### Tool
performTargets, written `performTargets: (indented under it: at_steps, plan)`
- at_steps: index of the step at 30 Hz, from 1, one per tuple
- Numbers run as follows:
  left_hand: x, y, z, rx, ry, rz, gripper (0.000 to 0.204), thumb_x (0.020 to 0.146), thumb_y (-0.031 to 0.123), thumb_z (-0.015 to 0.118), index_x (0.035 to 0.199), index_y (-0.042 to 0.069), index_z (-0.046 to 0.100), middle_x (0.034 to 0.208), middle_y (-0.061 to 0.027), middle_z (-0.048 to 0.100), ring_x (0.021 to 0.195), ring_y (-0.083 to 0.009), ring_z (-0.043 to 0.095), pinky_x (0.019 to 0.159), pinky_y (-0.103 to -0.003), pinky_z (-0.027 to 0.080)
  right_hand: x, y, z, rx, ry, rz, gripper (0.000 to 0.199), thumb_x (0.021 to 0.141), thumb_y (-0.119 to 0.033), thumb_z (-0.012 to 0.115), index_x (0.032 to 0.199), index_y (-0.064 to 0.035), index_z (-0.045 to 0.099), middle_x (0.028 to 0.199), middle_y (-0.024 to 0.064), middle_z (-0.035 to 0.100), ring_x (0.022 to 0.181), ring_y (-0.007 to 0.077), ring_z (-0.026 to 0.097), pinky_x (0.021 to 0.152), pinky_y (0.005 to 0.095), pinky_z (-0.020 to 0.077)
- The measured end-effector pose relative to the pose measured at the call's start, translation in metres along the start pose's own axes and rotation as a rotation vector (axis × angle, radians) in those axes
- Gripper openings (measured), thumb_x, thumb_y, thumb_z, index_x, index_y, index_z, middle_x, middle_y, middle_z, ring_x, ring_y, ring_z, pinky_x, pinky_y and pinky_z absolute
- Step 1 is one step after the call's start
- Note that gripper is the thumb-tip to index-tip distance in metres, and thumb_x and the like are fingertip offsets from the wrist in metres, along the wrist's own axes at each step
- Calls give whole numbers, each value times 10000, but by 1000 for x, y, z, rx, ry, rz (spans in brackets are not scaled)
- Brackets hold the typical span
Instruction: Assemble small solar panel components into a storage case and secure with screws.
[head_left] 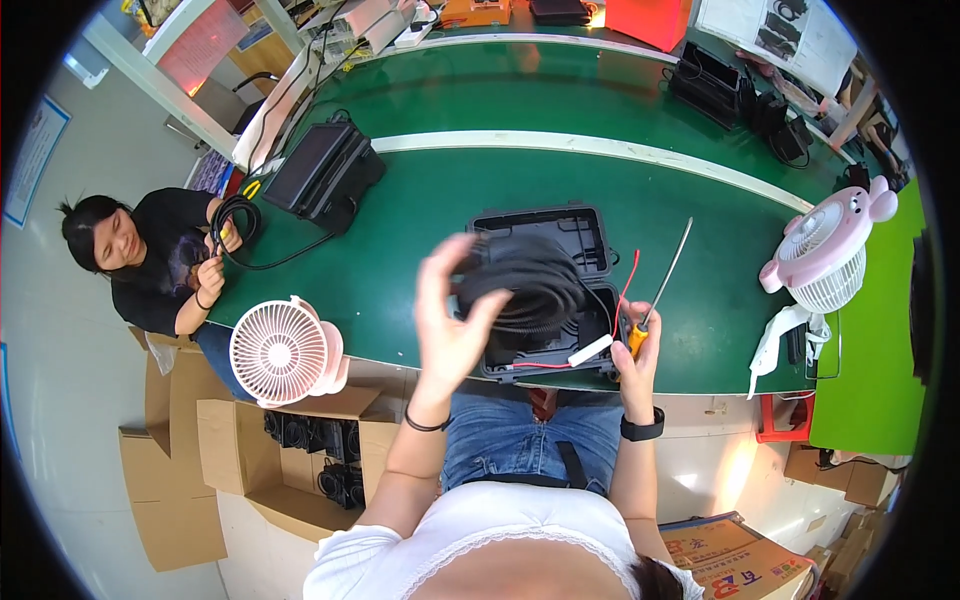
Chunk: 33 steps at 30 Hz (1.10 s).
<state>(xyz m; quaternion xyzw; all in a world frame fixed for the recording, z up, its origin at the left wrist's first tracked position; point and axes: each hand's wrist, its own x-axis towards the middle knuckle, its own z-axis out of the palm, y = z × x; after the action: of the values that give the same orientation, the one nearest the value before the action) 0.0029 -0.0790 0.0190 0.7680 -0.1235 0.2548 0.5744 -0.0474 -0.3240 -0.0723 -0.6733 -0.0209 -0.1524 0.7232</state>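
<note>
A thick coil of black cable [530,285] is over an open black plastic case [595,235] on the table in front of me. My left hand [452,325] curls around the coil's left side, thumb in front and fingers behind, slightly blurred. In my right hand [638,365] is a screwdriver [637,338] with a yellow handle, its long metal shaft pointing up and away. That hand is beside the case's right front corner. A red wire [627,290] and a white cylindrical piece [590,350] lie at the case's front right. The coil hides much of the case's inside.
A pink fan [280,352] stands at the left table edge, another pink fan [825,240] at the right. Across the left corner, a person [165,255] handles black cable near a closed black case [325,170]. An open carton [285,470] sits on the floor.
</note>
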Motion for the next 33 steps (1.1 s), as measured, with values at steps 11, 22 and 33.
performTargets:
  at_steps: [11,22,33]
  plan:
    - [-15,-15,-84,832,-33,-132,366,909,213,687,1249,89,635,985,-135,641,912,-294,646,804,-390,513,4,6,1,-11,21,0,678,800,-357,728,1322,-61,414,1378,166,521,1159,145,472,908,266,347]
    - [-44,24,-25,357,-474,301,269,753,64,771,1018,73,728,1035,-51,682,871,-236,648,745,-337,540,3,10,-1,-24,26,7,705,794,-409,734,1319,-63,415,1365,170,528,1193,166,478,929,284,348]
    - [-41,25,-7,438,-352,146,298,789,-15,715,1079,52,698,1096,-92,696,902,-275,665,796,-364,559,4,8,0,-19,29,-1,661,788,-341,713,1305,-48,426,1367,159,522,1149,163,476,927,283,354]
